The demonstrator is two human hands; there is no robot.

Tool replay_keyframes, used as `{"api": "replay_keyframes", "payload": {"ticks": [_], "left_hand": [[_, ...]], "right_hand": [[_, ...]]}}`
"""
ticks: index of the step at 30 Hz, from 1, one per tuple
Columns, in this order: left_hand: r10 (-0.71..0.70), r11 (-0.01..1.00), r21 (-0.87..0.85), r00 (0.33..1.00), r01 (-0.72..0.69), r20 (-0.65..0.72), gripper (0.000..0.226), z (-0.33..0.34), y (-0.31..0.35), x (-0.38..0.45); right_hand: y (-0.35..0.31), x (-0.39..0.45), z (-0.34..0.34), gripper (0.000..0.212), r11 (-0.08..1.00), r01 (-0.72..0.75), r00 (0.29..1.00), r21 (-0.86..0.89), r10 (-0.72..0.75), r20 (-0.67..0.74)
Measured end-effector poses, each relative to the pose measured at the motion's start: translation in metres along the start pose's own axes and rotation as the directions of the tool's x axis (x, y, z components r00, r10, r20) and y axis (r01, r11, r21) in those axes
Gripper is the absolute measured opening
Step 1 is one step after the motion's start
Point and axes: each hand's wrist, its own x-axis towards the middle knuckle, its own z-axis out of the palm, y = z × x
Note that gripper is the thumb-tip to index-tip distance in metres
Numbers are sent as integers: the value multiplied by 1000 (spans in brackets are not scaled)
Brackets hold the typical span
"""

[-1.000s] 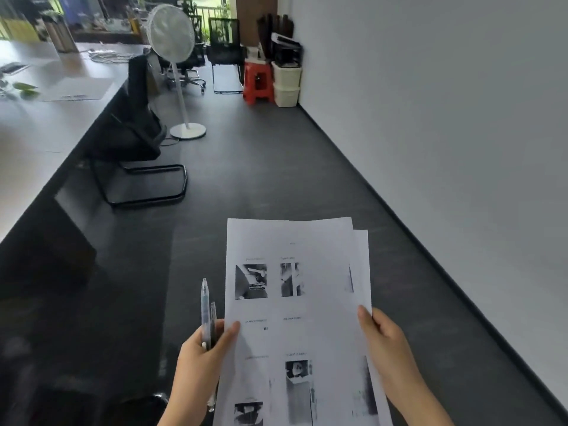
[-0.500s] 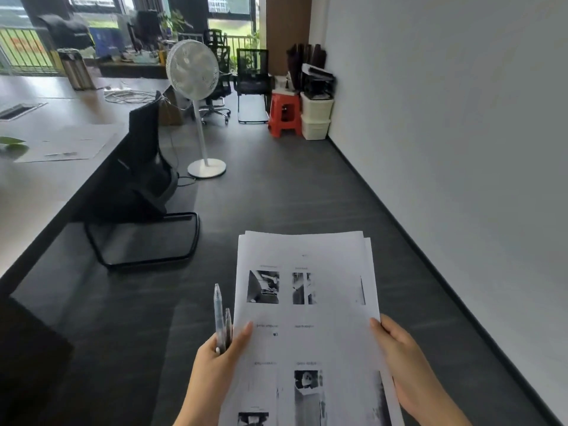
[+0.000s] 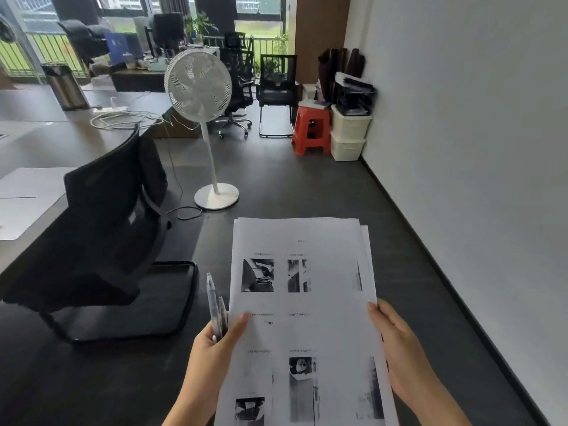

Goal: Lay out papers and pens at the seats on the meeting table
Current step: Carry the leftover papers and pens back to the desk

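A stack of printed papers (image 3: 310,302) with small black-and-white pictures is held flat in front of me, above the dark floor. My left hand (image 3: 212,355) grips its left edge with the thumb on top and also holds two clear pens (image 3: 215,305) upright. Its right edge is gripped by my right hand (image 3: 396,348). The long meeting table (image 3: 40,149) runs along the left. A sheet of paper (image 3: 27,195) lies on it by the black chair (image 3: 104,229).
A white standing fan (image 3: 199,87) stands ahead on the floor with its cable trailing. Beyond it are office chairs (image 3: 276,87), a red stool (image 3: 312,130) and white storage boxes (image 3: 349,133) by the wall. A metal bin (image 3: 64,86) and cables (image 3: 123,118) lie on the table.
The view has lifted and moved forward along the table; the chair and fan are nearer. Both hands keep the same hold on the papers and pens.
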Motion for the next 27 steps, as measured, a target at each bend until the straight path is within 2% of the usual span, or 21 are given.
{"api": "replay_keyframes", "payload": {"ticks": [2,4,6,8,11,12,16,19,27], "left_hand": [[3,1000,-12,1000,-3,-3,10,18,18,64],[0,1000,-11,1000,0,-6,11,34,33,124],[0,1000,-3,1000,0,13,11,52,52,192],[-9,1000,14,1000,9,21,13,70,73,262],[-5,1000,4,999,4,45,48,101,116,353],[-13,1000,-4,999,13,47,48,112,130,380],[-14,999,-31,998,16,58,9,157,178,487],[-36,998,-52,997,39,63,9,191,204,570],[-36,999,-39,999,36,-1,13,286,274,815]], "right_hand": [[-16,66,11,30,1000,-2,1000,-1,2,30],[-28,129,21,52,1000,2,999,-18,-1,50],[-43,198,33,61,999,12,999,-34,-11,38],[-62,267,46,48,999,25,999,-33,-24,35],[-100,359,62,34,998,54,998,-33,-54,19],[-115,386,67,29,998,58,998,-19,-58,5],[-167,492,81,24,998,58,998,22,-58,-20],[-193,580,88,25,998,49,998,47,-47,-30],[-274,859,104,26,998,36,995,49,-40,88]]}}
